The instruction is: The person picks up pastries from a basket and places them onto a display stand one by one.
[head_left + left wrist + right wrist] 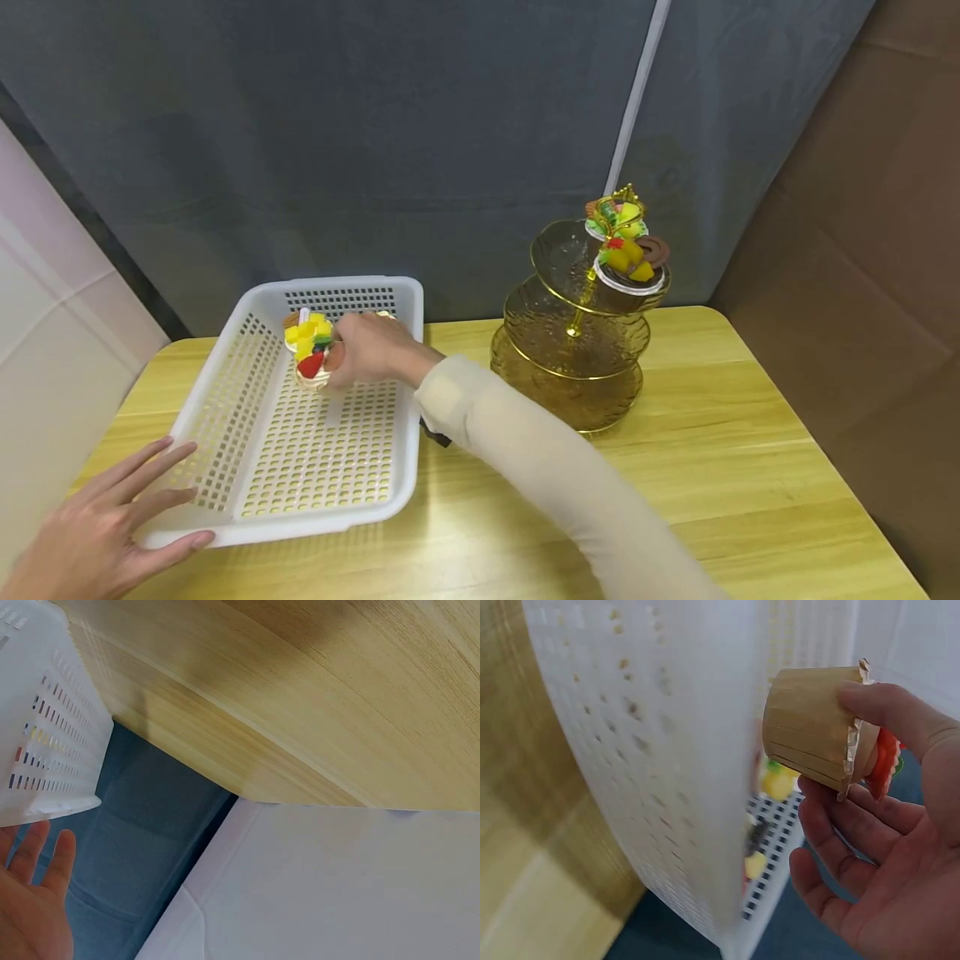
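Note:
My right hand [371, 346] is over the white plastic basket [416, 492]. In the right wrist view its thumb and fingers grip a cupcake [806, 724] in a tan paper cup, tilted on its side, with a red and green topping. Close to that hand in the head view are a cake with yellow fruit cubes [306, 332] and one with a strawberry [310, 365]; whether the latter is the held one, I cannot tell. My left hand [101, 521] touches the basket's near left corner with spread, fairly straight fingers. Part of another cake [386, 314] peeks out behind the right hand.
To the right stands a three-tier gold-rimmed stand [577, 367]. Its top tier bears a chocolate fruit cake [632, 265] and a green-topped cake [618, 218]. A dark object [435, 435] lies beside the basket on the wooden table [712, 467]. Dark cloth hangs behind.

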Motion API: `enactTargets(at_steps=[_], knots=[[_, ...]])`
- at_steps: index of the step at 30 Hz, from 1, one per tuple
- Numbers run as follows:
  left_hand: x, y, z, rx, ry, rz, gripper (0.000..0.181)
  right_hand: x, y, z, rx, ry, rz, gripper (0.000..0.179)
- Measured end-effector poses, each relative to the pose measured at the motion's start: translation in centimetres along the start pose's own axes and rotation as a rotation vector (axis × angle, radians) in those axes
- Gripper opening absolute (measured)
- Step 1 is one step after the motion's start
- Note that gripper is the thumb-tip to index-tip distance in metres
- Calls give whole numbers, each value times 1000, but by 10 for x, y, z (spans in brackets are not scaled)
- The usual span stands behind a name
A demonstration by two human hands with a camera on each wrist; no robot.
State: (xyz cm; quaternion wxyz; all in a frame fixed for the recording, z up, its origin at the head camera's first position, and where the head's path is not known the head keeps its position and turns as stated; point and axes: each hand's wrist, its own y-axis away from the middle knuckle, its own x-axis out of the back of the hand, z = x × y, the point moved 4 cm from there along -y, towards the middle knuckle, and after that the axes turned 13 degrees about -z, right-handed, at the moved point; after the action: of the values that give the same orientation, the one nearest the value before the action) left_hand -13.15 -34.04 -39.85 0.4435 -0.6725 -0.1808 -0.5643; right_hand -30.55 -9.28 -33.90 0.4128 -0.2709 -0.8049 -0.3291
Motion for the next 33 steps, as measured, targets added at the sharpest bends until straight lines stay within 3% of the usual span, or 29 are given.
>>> enactTargets(at_steps=[5,12,19,23,28,33], knots=[[-1,0,-2,20,-1,-26,74,15,11,-1,27,-7,23,25],[-3,-1,-2,-14,7,14,77,34,28,-3,41,19,35,31],[-4,-3,-4,-15,4,22,78,59,51,-2,79,22,58,17],[-3,-4,-3,-48,-6,62,80,73,64,0,103,1,78,12],[-2,-4,-2,-86,-19,90,79,88,79,3,94,12,101,18],[-4,-2,-3,-61,-11,69,78,101,92,8,74,34,140,27]])
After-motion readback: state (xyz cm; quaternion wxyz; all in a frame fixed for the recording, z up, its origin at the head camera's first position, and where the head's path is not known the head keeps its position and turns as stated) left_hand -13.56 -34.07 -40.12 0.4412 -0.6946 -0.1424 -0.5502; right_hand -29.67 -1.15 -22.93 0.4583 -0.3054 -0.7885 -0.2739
